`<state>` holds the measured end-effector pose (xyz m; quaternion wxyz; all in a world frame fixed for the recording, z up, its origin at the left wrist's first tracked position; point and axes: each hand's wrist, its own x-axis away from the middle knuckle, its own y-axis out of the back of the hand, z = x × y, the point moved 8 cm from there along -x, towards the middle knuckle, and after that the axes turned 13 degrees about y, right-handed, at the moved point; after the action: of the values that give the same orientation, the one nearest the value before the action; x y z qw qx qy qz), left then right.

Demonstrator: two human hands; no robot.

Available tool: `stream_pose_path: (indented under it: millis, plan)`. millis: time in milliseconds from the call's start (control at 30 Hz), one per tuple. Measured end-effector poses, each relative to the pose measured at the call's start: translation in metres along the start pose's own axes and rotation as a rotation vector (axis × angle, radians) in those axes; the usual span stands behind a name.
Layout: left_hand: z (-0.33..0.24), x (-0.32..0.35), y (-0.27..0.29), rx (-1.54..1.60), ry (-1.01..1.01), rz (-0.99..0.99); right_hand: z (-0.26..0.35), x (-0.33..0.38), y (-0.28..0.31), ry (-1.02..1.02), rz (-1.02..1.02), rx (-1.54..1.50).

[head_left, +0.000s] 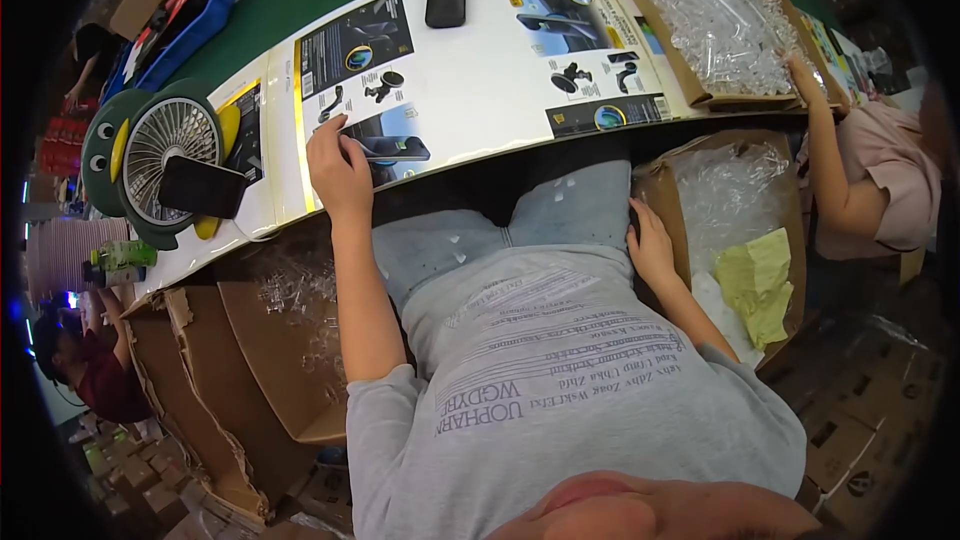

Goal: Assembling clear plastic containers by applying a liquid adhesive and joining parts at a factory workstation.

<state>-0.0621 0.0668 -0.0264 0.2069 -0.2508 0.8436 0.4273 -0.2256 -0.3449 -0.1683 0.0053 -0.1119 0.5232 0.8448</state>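
Observation:
My left hand [340,168] rests at the front edge of the white table, fingers apart on a printed card sheet [355,40] with pictures of phone mounts. It holds nothing. My right hand [652,242] is down beside my right thigh, at the rim of a cardboard box [685,260]; its fingers are stretched out and nothing shows in them. That box holds clear plastic pieces and a crumpled yellow sheet [755,280]. Farther back on the table lies a small black rounded object [446,0] with a narrow tip. A second printed area [560,10] lies right of it.
A penguin-shaped fan [165,155] stands at the left with a dark phone [203,188] before it. A green bottle [122,256] is nearby. An open carton [700,90] of clear plastic parts sits at the right, where another person's hand [803,78] reaches in. Cardboard boxes [270,340] stand lower left.

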Motion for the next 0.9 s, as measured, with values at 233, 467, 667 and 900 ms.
stream_pose_path:
  millis: [233, 467, 667, 900]
  plan:
    - [0.001, 0.004, -0.002, -0.056, 0.014, -0.002, -0.023, 0.02, -0.016, -0.108, 0.065, -0.025]
    - [0.01, 0.004, -0.006, -0.089, 0.03, 0.009, -0.029, 0.012, -0.026, -0.132, 0.089, -0.001]
    - [0.013, 0.002, -0.008, -0.109, 0.034, 0.022, -0.033, 0.009, -0.03, -0.15, 0.1, 0.006]
    - [0.007, 0.001, -0.006, -0.081, 0.088, 0.002, -0.035, 0.008, -0.033, -0.134, 0.084, -0.001]
